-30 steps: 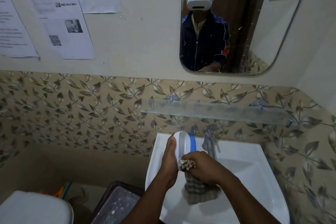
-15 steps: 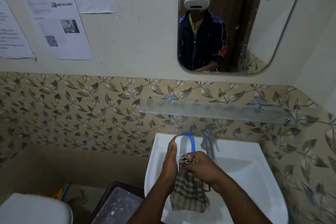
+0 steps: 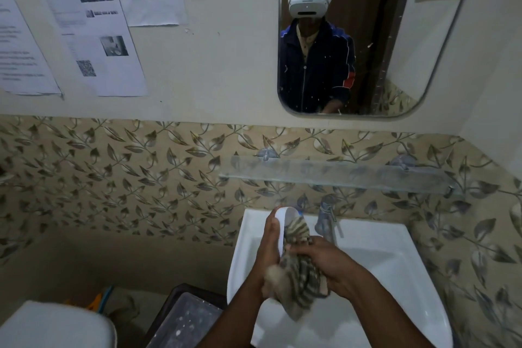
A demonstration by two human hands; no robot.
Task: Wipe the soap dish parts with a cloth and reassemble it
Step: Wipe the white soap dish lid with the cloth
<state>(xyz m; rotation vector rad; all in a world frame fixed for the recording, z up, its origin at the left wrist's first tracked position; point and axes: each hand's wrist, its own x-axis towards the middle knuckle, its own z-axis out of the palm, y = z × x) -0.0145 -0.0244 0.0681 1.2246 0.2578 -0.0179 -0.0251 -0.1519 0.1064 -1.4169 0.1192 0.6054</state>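
Over the white sink (image 3: 395, 257) my left hand (image 3: 269, 243) holds a white soap dish part (image 3: 284, 213) upright, with a sliver of blue showing at its top right edge. A striped brown-and-beige cloth (image 3: 299, 277) is pressed against the inner face of the dish by my right hand (image 3: 324, 260), covering most of it. The cloth's loose end hangs below both hands. No other dish part is visible.
A metal tap (image 3: 327, 220) stands just right of the dish at the sink's back edge. A glass shelf (image 3: 339, 175) runs along the leaf-patterned tiles above. A mirror (image 3: 395, 37) hangs higher up. A dark bin (image 3: 183, 319) and a white toilet tank (image 3: 53, 325) are at the lower left.
My right hand has pushed the cloth up along the dish, so the cloth now covers most of its inner face and hides the blue rim. My left hand keeps its hold.
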